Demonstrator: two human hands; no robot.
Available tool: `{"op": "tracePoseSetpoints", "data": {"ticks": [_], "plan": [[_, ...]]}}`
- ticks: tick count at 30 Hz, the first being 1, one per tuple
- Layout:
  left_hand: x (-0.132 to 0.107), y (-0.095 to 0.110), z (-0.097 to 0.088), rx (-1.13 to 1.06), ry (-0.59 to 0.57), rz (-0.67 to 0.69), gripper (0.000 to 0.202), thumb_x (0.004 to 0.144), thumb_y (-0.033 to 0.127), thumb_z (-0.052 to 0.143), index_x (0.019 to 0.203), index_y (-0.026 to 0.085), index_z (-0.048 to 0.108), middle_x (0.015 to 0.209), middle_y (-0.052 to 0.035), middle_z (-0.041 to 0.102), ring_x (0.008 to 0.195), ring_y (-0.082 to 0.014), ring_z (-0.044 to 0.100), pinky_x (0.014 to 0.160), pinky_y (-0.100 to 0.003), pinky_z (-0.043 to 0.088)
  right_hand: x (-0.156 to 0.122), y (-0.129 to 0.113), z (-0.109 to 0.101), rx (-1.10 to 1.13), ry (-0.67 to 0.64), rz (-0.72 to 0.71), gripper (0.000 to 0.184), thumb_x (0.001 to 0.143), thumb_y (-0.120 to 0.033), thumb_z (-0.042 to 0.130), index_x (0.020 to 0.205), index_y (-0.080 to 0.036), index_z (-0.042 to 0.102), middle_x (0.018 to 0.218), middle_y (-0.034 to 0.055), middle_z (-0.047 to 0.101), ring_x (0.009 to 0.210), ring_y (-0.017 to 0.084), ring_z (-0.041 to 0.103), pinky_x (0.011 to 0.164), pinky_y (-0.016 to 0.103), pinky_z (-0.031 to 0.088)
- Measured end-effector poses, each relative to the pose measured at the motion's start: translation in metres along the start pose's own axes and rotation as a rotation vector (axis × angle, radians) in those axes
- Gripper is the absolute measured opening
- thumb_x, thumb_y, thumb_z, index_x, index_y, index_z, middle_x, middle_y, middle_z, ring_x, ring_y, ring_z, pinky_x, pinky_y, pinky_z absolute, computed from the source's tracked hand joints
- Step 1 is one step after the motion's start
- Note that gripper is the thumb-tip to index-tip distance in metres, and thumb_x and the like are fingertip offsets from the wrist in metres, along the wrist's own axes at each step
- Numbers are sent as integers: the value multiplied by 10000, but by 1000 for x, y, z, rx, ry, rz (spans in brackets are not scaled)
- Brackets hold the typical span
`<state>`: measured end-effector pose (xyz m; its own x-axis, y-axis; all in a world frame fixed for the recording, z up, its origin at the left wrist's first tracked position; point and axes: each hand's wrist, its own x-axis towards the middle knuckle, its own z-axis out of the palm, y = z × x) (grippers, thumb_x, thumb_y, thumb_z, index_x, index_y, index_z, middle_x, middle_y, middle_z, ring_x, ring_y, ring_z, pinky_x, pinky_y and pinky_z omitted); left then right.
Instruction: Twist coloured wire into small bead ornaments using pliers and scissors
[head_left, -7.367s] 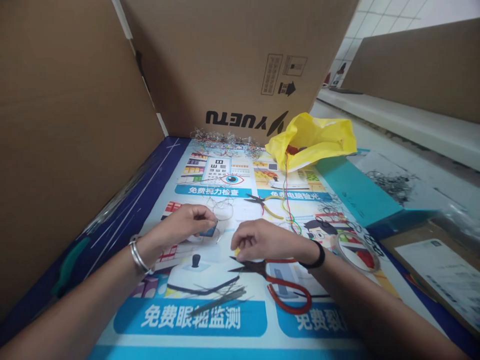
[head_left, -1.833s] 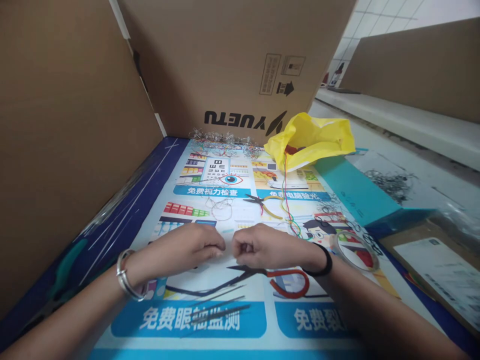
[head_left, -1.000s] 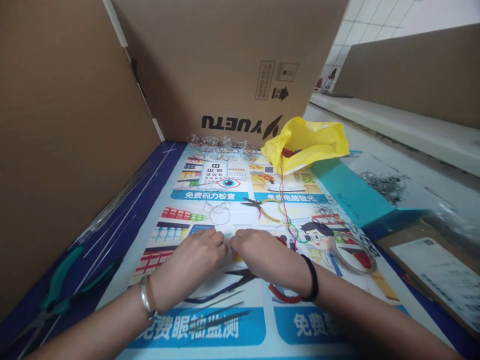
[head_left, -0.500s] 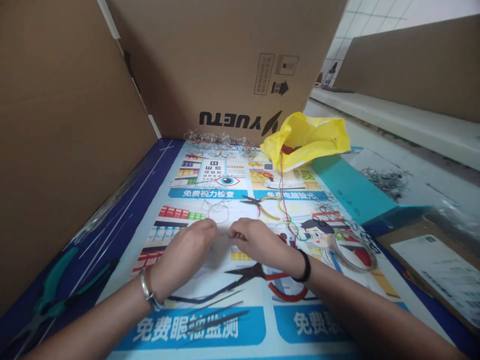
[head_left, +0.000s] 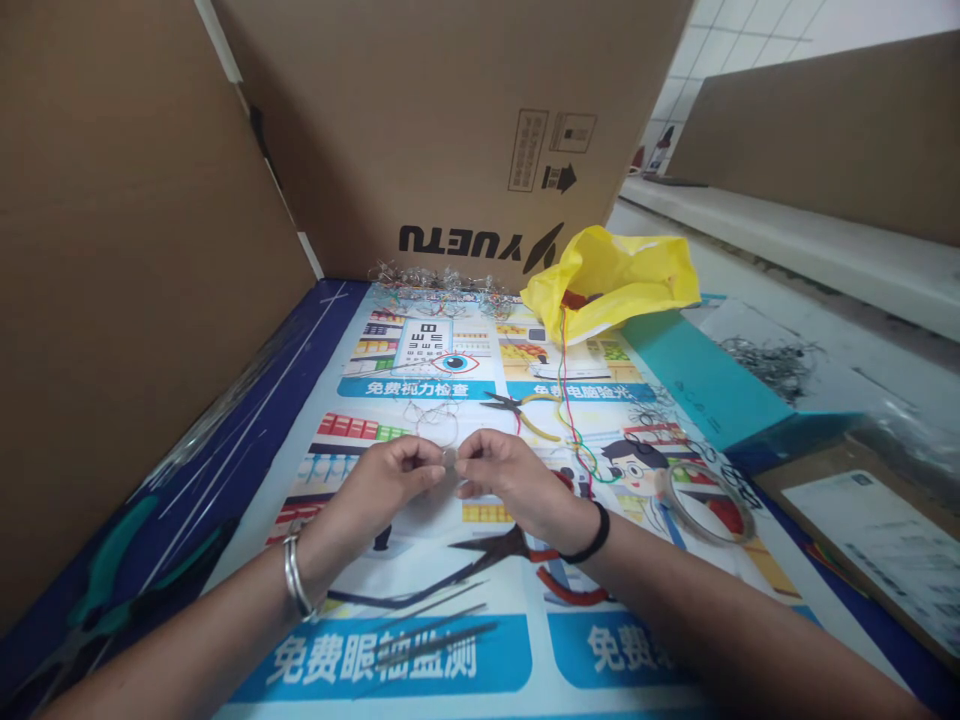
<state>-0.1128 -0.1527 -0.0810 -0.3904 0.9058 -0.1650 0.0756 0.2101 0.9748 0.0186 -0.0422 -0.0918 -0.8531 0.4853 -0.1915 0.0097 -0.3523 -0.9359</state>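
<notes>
My left hand (head_left: 382, 485) and my right hand (head_left: 514, 478) meet over the middle of the printed sheet. Each pinches one side of a small greyish loop (head_left: 450, 458), which looks like thin wire; its detail is too small to make out. Just below my right hand lie scissors (head_left: 501, 546) with dark blades and red handles. Beyond the fingers are yellow-handled pliers (head_left: 525, 408) and loose thin wire loops (head_left: 431, 410). Red, yellow and green cords (head_left: 574, 430) run down past my right hand from a yellow bag (head_left: 637, 270).
Thin dark rods (head_left: 435, 645) lie in front. Teal-handled pliers (head_left: 112, 590) are at the left. A roll of clear tape (head_left: 705, 503) lies right, near a turquoise box (head_left: 709, 375). Tangled wire pieces (head_left: 450, 285) line the back, below a tall cardboard wall (head_left: 450, 120).
Both hands have turned so that thumbs and fingertips show, and they have come closer together. The small loop now shows between them. The tools have not moved.
</notes>
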Motion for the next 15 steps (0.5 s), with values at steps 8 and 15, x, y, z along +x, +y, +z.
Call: {"op": "tracePoseSetpoints", "data": {"ticks": [8,15], "plan": [[-3,2,1,-91,-44,2,77,717,231,619,740,163,592,652,30,537,619,-98,464,603,-227,356,0,0,2,50,22,-36,213,636,-266,711,698,-163,535,652,-48,560,547,87,566,598,248,457],[-3,7,0,-62,-103,-11,107,716,252,614,755,166,565,671,34,540,595,-90,480,584,-223,379,3,2,-6,-214,-8,-127,167,688,-279,654,723,-167,535,685,-46,542,565,70,525,571,224,445]]}}
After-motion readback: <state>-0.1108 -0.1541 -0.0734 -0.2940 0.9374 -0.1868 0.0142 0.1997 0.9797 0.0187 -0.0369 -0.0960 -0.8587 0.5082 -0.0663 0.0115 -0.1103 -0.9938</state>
